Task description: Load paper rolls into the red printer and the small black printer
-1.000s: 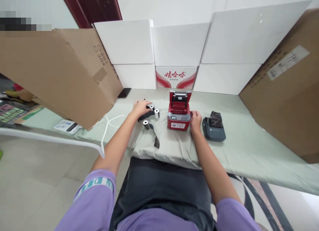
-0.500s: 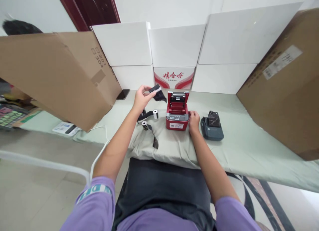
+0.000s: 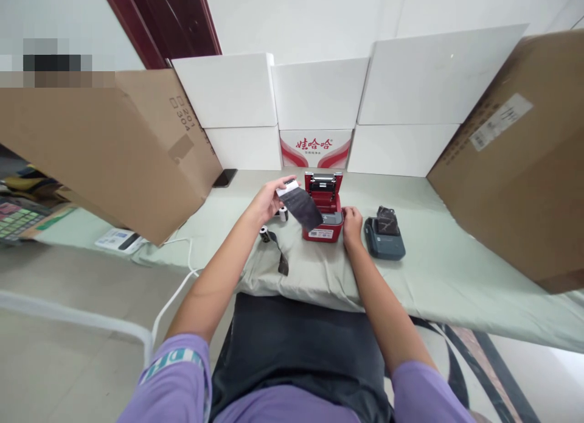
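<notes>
My left hand (image 3: 270,201) grips a paper roll (image 3: 287,187) whose black printed tail (image 3: 303,209) hangs to the right, partly over the front of a red receipt printer (image 3: 325,236). The printer stands with its lid (image 3: 323,184) raised. My right hand (image 3: 351,226) is closed against the printer's right side, fingers curled and partly hidden. Below my left hand a small paper roll (image 3: 265,233) stands with a dark strip (image 3: 281,258) trailing forward. Another paper roll (image 3: 283,213) shows partly behind the left hand.
To the right sits a dark portable printer (image 3: 385,243) with a black paper piece (image 3: 387,221) on it. Cardboard boxes (image 3: 150,137) flank the cloth-covered table (image 3: 433,228). White boxes (image 3: 319,94) line the back. A phone (image 3: 225,178) and a white cable (image 3: 190,252) lie left.
My left hand has moved right and slightly down, bringing the paper roll's tail across the printer's front. My right hand stays at the printer's side. The view has shifted slightly.
</notes>
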{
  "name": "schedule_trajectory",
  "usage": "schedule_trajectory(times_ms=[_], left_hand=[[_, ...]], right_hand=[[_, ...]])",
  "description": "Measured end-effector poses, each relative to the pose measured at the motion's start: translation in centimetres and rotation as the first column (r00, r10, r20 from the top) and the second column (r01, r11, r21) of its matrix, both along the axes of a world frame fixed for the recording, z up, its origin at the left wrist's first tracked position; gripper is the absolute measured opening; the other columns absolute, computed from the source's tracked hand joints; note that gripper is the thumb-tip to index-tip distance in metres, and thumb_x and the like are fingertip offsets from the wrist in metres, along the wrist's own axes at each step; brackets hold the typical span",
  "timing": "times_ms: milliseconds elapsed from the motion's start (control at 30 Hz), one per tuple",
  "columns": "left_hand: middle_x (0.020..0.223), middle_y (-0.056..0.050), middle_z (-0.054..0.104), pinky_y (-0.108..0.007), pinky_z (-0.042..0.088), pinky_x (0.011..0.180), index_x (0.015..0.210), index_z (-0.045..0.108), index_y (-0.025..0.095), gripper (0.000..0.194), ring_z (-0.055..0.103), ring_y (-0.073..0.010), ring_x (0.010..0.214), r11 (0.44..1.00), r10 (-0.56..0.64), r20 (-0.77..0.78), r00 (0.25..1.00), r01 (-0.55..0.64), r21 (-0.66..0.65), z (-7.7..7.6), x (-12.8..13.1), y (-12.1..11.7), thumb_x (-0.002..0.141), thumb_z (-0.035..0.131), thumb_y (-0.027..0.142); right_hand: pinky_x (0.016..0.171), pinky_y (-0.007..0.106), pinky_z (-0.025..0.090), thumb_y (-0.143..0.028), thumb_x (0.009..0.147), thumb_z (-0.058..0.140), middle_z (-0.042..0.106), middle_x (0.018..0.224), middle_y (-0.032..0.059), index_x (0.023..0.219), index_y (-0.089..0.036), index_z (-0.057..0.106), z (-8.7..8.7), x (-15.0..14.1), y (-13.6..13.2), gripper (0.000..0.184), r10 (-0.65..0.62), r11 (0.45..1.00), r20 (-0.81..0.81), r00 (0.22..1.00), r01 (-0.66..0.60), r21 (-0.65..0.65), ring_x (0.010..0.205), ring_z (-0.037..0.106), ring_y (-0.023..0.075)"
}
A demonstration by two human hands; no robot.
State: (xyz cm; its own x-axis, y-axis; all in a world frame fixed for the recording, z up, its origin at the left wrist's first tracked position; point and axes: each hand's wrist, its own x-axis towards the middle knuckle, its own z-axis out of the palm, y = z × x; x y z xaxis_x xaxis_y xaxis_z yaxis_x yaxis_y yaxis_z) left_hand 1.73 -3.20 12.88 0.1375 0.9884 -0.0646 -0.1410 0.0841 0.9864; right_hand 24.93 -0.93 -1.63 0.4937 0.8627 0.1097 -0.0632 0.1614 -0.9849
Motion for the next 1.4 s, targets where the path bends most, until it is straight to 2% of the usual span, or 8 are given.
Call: schedule_trajectory(times_ms=[400,500,633,767,867,1033,1167,1400], left_hand=[[0.12,-0.011,0.069,-0.036,0.059,0.088,0.138,0.056,0.013,0.066,0.068,-0.0182,0.094,0.984,-0.18,0.012,0.984,0.18,0.017,0.0,0.4,-0.2,0.072,0.057,0.016],[0.118,-0.01,0.07,-0.033,0.056,0.083,0.134,0.06,0.017,0.06,0.067,-0.0171,0.091,0.964,-0.255,-0.146,0.956,0.263,0.035,0.7,1.1,-0.5,0.075,0.068,0.024],[0.105,-0.008,0.073,-0.028,0.05,0.074,0.117,0.072,0.018,0.051,0.064,-0.0158,0.085,0.975,-0.122,-0.434,0.893,0.189,0.115,1.6,2.6,0.1,0.071,0.078,0.041],[0.084,-0.006,0.073,-0.03,0.049,0.071,0.088,0.078,0.017,0.039,0.065,-0.0206,0.081,0.958,-0.071,-0.64,0.765,0.231,0.17,2.1,4.8,1.4,0.069,0.078,0.051],[0.072,-0.007,0.07,-0.034,0.05,0.07,0.075,0.076,0.017,0.033,0.068,-0.0273,0.08,0.962,-0.053,-0.835,0.548,0.253,0.105,2.0,6.8,2.6,0.066,0.079,0.048],[0.096,-0.018,0.076,-0.041,0.054,0.081,0.101,0.075,0.014,0.051,0.072,-0.0345,0.094,0.98,-0.042,-0.972,0.23,0.198,0.004,0.4,9.4,4.6,0.065,0.076,0.051],[0.117,-0.02,0.074,-0.042,0.054,0.091,0.114,0.072,0.018,0.065,0.069,-0.0362,0.11,0.983,-0.076,-0.986,0.149,0.18,-0.049,-1.2,10.4,5.4,0.062,0.078,0.057],[0.121,-0.022,0.071,-0.042,0.053,0.094,0.116,0.071,0.016,0.064,0.066,-0.0366,0.116,0.983,0.036,-0.992,0.122,0.177,0.057,-2.1,11.2,4.8,0.067,0.075,0.057]], right_hand=[[0.066,0.027,0.042,-0.036,0.077,0.053,0.058,0.066,-0.0032,0.07,-0.022,0.057,-0.5,0.0,0.2,0.017,0.016,1.0,-0.018,1.0,-0.016,0.018,0.068,0.051,0.015],[0.066,0.027,0.042,-0.037,0.077,0.053,0.059,0.067,-0.0032,0.07,-0.022,0.057,-0.6,0.1,0.3,0.017,0.014,1.0,-0.021,1.0,-0.014,0.022,0.068,0.052,0.0149],[0.066,0.027,0.042,-0.036,0.076,0.052,0.059,0.067,-0.0025,0.07,-0.022,0.058,-0.5,0.1,0.2,0.017,0.012,1.0,0.005,1.0,-0.012,0.026,0.069,0.052,0.0152],[0.065,0.028,0.042,-0.037,0.076,0.052,0.059,0.066,-0.0029,0.07,-0.022,0.058,-0.4,0.1,0.3,0.017,0.007,1.0,0.006,1.0,-0.007,0.005,0.067,0.051,0.015],[0.066,0.027,0.042,-0.037,0.076,0.051,0.06,0.066,-0.0026,0.069,-0.022,0.058,-0.4,0.1,0.3,0.018,0.008,1.0,0.013,1.0,-0.008,0.008,0.067,0.051,0.0149],[0.066,0.027,0.042,-0.035,0.075,0.051,0.062,0.068,-0.0018,0.07,-0.021,0.059,-0.5,0.2,0.3,0.017,0.018,0.999,0.01,1.0,-0.018,0.027,0.069,0.053,0.0152],[0.065,0.027,0.042,-0.036,0.076,0.052,0.06,0.064,-0.0028,0.07,-0.022,0.058,-0.5,0.2,0.4,0.017,0.02,1.0,0.007,1.0,-0.02,0.008,0.067,0.052,0.0151],[0.065,0.028,0.042,-0.035,0.076,0.051,0.06,0.065,-0.0024,0.068,-0.022,0.057,-0.3,0.2,0.2,0.016,0.02,1.0,0.024,1.0,-0.02,0.006,0.068,0.051,0.0156]])
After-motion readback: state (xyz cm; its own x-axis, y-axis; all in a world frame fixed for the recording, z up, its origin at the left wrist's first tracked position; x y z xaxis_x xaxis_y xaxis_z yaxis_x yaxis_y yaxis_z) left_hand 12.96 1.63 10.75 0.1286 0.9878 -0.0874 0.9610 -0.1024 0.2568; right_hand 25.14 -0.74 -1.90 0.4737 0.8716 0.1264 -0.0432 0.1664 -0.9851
